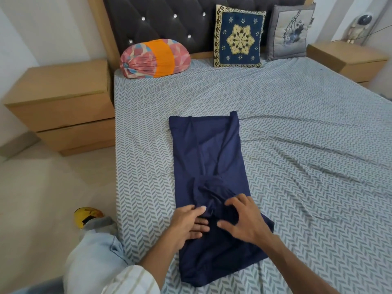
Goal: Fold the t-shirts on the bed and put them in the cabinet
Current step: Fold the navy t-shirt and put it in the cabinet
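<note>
I press my left hand (pixel 188 223) flat on the near half of the navy t-shirt (pixel 209 166), already a narrow strip on the bed (pixel 307 145), while my right hand (pixel 244 219), fingers spread, holding nothing, smooths bunched cloth beside it.

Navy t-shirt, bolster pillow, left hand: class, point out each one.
navy t-shirt (pixel 209 145), head view, flat upper panel.
bolster pillow (pixel 161 58), head view, orange middle band.
left hand (pixel 188 222), head view, back of hand.

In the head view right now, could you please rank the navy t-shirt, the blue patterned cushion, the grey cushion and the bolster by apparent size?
1. Navy t-shirt, though nearest the camera.
2. Bolster, blue patterned cushion and grey cushion: too alike to rank.
</note>
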Demonstrator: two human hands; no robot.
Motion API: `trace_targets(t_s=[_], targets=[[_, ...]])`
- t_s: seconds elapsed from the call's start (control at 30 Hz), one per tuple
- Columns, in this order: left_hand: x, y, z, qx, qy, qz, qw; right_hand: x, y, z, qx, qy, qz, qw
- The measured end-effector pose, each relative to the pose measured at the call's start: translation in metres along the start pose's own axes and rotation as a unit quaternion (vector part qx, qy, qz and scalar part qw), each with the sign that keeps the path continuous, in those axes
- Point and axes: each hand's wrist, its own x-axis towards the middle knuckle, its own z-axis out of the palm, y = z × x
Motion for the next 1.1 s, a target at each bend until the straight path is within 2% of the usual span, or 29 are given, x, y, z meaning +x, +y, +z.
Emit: trace_targets(t_s=[0.07,0.17,0.3,0.47,0.6,0.67,0.77,0.87,1.0,1.07,1.1], targets=[[0.003,0.000,0.004,-0.037,0.019,0.034,0.999,-0.014,0.012,0.003,-0.046,-0.013,-0.032,0.998],[0.005,0.000,0.004,-0.056,0.011,0.089,0.994,-0.025,0.021,0.005,-0.019,0.007,-0.063,0.998],[0.005,-0.002,0.000,-0.074,0.010,0.085,0.994,-0.025,0.015,0.000,-0.058,0.021,-0.060,0.996],[-0.001,-0.007,-0.003,-0.073,0.007,0.061,0.995,0.003,-0.018,-0.001,0.030,0.013,0.021,0.999],[-0.006,-0.008,-0.001,-0.039,0.017,0.049,0.998,0.038,-0.046,0.001,0.134,-0.019,0.196,0.971],[-0.010,-0.010,-0.001,-0.014,0.008,0.038,0.999,0.052,-0.051,0.003,0.140,-0.029,0.253,0.957],[-0.014,-0.014,-0.003,0.004,0.004,0.032,0.999,0.068,-0.053,0.008,0.096,-0.046,0.278,0.955],[-0.015,-0.014,-0.004,0.027,0.009,0.031,0.999,0.078,-0.060,0.007,0.073,-0.058,0.255,0.963],[-0.019,-0.014,-0.009,0.083,0.003,0.016,0.996,0.082,-0.070,0.007,0.129,-0.047,0.147,0.980],[-0.016,-0.011,-0.012,0.167,0.035,0.034,0.985,0.075,-0.065,0.006,0.126,-0.049,0.115,0.984],[-0.011,-0.009,-0.013,0.215,0.076,0.065,0.971,0.069,-0.059,0.006,0.113,-0.043,0.107,0.987]])
